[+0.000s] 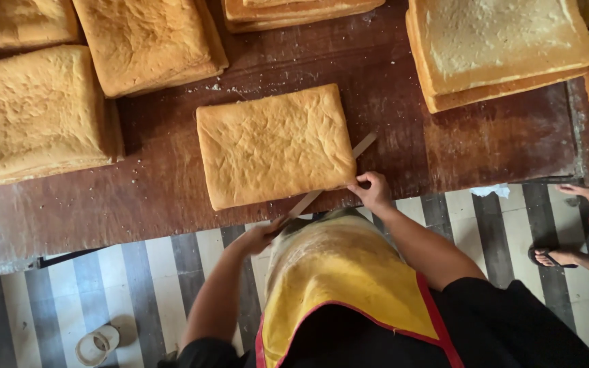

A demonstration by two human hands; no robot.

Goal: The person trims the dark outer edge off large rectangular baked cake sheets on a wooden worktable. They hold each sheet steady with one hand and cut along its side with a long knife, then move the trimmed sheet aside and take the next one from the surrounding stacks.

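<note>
On the brown table, near its front edge, lies a big flat cake. It is golden and shaped like a box lid, and it sits alone in the middle. A long thin knife goes under its near right corner, and the tip pokes out on the right side of the cake. The left hand is closed tight around the knife handle, just off the table edge. The right hand pinches the near right corner of the cake with its fingertips. More cakes sit far back on the table. Two stacks are on the left, one stack is at the far middle, and a pale stack is on the right. The person wears a yellow apron with red trim. Below is a striped floor. Another person's feet show at the right.
</note>
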